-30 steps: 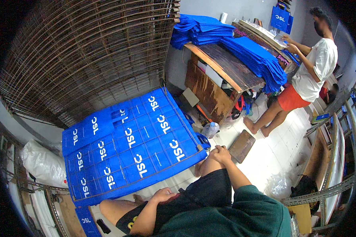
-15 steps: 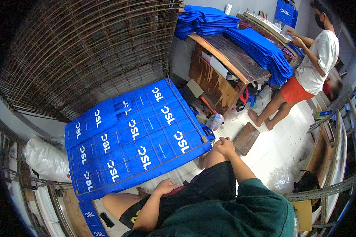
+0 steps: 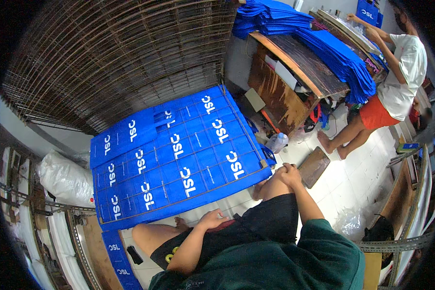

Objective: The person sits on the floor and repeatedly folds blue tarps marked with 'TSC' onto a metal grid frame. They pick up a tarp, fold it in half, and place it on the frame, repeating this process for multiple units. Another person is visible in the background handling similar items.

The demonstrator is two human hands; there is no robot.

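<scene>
Blue bags (image 3: pixel 198 157), spread flat below the raised wire rack (image 3: pixel 125 63), seemingly against creasing; nearer me than the rack, my left hand (image 3: pixel 211 219), loosely open, and right hand (image 3: pixel 291 176), resting on my knee (image 3: pixel 276 187), closure I cannot tell.

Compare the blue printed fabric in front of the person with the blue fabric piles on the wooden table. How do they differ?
The printed fabric lies spread flat; the fabric piles are stacked in layers. The printed fabric shows white markings; the fabric piles show none. Both are blue.
</scene>
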